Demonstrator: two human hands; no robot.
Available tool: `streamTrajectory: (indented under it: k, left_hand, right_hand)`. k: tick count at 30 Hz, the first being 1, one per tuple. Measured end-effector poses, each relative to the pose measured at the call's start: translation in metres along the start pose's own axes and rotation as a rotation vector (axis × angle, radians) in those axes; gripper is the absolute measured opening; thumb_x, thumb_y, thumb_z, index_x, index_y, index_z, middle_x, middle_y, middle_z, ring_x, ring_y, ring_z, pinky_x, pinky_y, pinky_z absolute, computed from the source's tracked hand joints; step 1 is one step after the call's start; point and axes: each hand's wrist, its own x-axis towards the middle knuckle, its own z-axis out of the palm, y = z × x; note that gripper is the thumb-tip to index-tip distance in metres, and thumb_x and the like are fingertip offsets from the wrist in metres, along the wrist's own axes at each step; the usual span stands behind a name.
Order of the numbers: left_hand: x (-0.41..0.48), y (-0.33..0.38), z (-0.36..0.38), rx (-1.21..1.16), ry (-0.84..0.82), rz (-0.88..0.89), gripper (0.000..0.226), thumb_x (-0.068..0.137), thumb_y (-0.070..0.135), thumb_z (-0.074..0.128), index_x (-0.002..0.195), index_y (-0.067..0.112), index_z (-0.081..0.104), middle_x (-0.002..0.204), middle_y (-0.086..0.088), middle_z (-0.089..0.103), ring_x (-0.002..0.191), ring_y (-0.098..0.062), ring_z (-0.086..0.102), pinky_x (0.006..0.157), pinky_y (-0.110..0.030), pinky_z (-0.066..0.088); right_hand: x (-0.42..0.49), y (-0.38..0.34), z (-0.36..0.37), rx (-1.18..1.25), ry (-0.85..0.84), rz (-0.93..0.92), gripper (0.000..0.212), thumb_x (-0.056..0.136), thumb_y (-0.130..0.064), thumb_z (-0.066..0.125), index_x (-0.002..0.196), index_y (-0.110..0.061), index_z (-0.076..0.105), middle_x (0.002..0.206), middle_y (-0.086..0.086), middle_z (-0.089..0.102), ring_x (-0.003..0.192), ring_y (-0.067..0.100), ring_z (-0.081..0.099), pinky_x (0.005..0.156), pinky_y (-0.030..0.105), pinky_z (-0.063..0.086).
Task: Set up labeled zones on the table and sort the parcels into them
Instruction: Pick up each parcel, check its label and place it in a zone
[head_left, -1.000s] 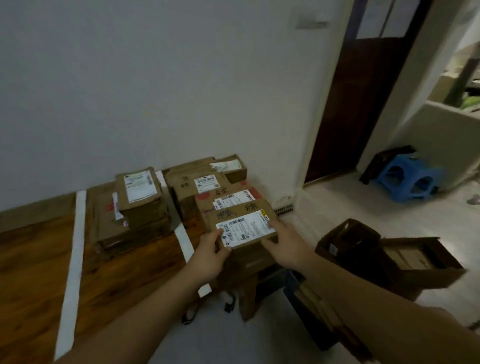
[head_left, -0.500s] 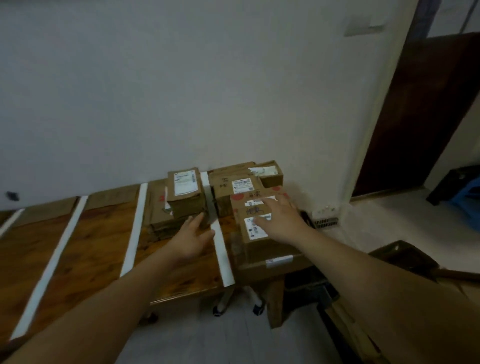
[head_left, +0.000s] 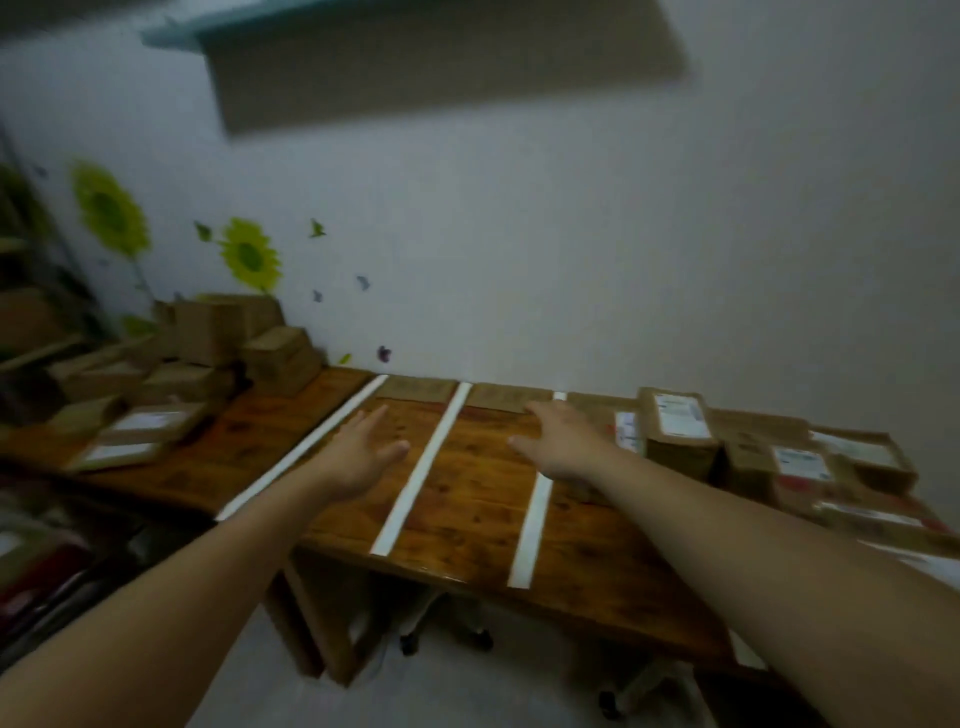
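Note:
A long wooden table (head_left: 467, 509) carries white tape strips (head_left: 423, 467) that split it into zones, with brown cardboard labels (head_left: 415, 388) along the wall edge. Sorted parcels (head_left: 678, 431) with white shipping labels fill the right-hand zones. A pile of unsorted cardboard parcels (head_left: 208, 358) sits at the far left end. My left hand (head_left: 358, 457) hovers open over the zone left of the middle strip. My right hand (head_left: 563, 439) hovers open over the neighbouring zone, fingers spread. Neither hand holds anything.
Flat parcels (head_left: 140, 431) lie at the left front of the table. Sunflower stickers (head_left: 249, 254) decorate the white wall. A chair's wheeled base (head_left: 447, 634) stands under the table. Dark clutter (head_left: 47, 566) fills the floor at the lower left.
Both hands let go of the labeled parcel, which stays in the right zone. My view and both hands swung left along the table; the unsorted pile came into view.

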Motion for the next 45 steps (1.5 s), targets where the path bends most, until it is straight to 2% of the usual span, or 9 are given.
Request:
streamTrajectory:
  k: [9, 16, 23, 25, 27, 31, 35, 42, 45]
  left_hand:
    - [0.018, -0.155, -0.162, -0.043, 0.094, -0.143, 0.071, 0.093, 0.044, 0.052, 0.151, 0.027, 0.015, 0.159, -0.003, 0.01, 0.146, -0.022, 0.013, 0.117, -0.041, 0.02]
    - [0.06, -0.23, -0.216, -0.132, 0.154, -0.213, 0.062, 0.097, 0.034, 0.048, 0.15, 0.025, 0.018, 0.158, -0.004, 0.017, 0.143, -0.025, 0.021, 0.111, -0.038, 0.025]
    - [0.162, -0.306, -0.256, -0.158, 0.201, -0.357, 0.068, 0.093, 0.041, 0.054, 0.15, 0.029, 0.018, 0.157, -0.005, 0.02, 0.141, -0.026, 0.027, 0.112, -0.04, 0.029]
    - [0.189, -0.323, -0.267, -0.17, 0.214, -0.39, 0.066, 0.094, 0.037, 0.054, 0.15, 0.026, 0.021, 0.155, -0.006, 0.025, 0.138, -0.025, 0.031, 0.105, -0.033, 0.032]
    - [0.212, -0.338, -0.277, -0.18, 0.233, -0.405, 0.061, 0.096, 0.029, 0.052, 0.149, 0.022, 0.023, 0.152, -0.008, 0.03, 0.135, -0.025, 0.035, 0.096, -0.029, 0.033]
    - [0.252, -0.385, -0.299, -0.153, 0.218, -0.429, 0.061, 0.095, 0.029, 0.053, 0.149, 0.02, 0.025, 0.15, -0.004, 0.031, 0.137, -0.025, 0.032, 0.107, -0.033, 0.028]
    - [0.287, -0.452, -0.325, -0.143, 0.168, -0.483, 0.072, 0.092, 0.04, 0.056, 0.151, 0.024, 0.018, 0.158, -0.007, 0.016, 0.143, -0.026, 0.021, 0.116, -0.041, 0.022]
    - [0.354, -0.576, -0.365, -0.132, 0.028, -0.483, 0.067, 0.094, 0.037, 0.054, 0.15, 0.019, 0.022, 0.155, -0.007, 0.025, 0.14, -0.025, 0.029, 0.112, -0.037, 0.025]
    - [0.386, -0.62, -0.383, -0.131, -0.038, -0.541, 0.073, 0.091, 0.044, 0.055, 0.15, 0.023, 0.018, 0.156, -0.007, 0.023, 0.141, -0.027, 0.028, 0.112, -0.042, 0.025]
  right_hand:
    - [0.087, -0.201, 0.07, -0.081, -0.028, -0.253, 0.068, 0.095, -0.05, 0.05, 0.152, -0.021, 0.026, 0.156, 0.009, 0.027, 0.142, 0.029, 0.027, 0.113, 0.039, 0.027]
    - [0.182, -0.282, 0.114, -0.127, -0.095, -0.348, 0.069, 0.095, -0.053, 0.048, 0.153, -0.024, 0.023, 0.158, 0.008, 0.024, 0.142, 0.028, 0.028, 0.112, 0.039, 0.03]
    - [0.319, -0.334, 0.162, -0.056, -0.152, -0.378, 0.071, 0.094, -0.053, 0.05, 0.152, -0.024, 0.024, 0.157, 0.007, 0.026, 0.141, 0.028, 0.03, 0.113, 0.038, 0.031]
    - [0.353, -0.35, 0.175, -0.052, -0.185, -0.386, 0.071, 0.094, -0.054, 0.049, 0.153, -0.023, 0.023, 0.157, 0.007, 0.026, 0.141, 0.028, 0.03, 0.112, 0.037, 0.031]
    - [0.384, -0.368, 0.19, -0.039, -0.227, -0.388, 0.07, 0.095, -0.054, 0.049, 0.153, -0.024, 0.022, 0.158, 0.007, 0.024, 0.141, 0.029, 0.03, 0.111, 0.038, 0.032]
    - [0.433, -0.408, 0.23, -0.032, -0.296, -0.397, 0.07, 0.095, -0.053, 0.049, 0.153, -0.023, 0.022, 0.157, 0.008, 0.024, 0.142, 0.028, 0.029, 0.112, 0.038, 0.032]
    - [0.475, -0.456, 0.277, -0.027, -0.351, -0.385, 0.067, 0.096, -0.049, 0.05, 0.152, -0.023, 0.025, 0.155, 0.009, 0.028, 0.14, 0.029, 0.031, 0.112, 0.037, 0.031]
    - [0.535, -0.536, 0.373, -0.022, -0.376, -0.224, 0.065, 0.095, -0.046, 0.053, 0.15, -0.025, 0.029, 0.153, 0.009, 0.034, 0.138, 0.027, 0.035, 0.111, 0.035, 0.031]
    - [0.552, -0.56, 0.404, 0.006, -0.385, -0.147, 0.065, 0.095, -0.046, 0.054, 0.15, -0.024, 0.029, 0.151, 0.009, 0.036, 0.137, 0.026, 0.036, 0.109, 0.034, 0.031]
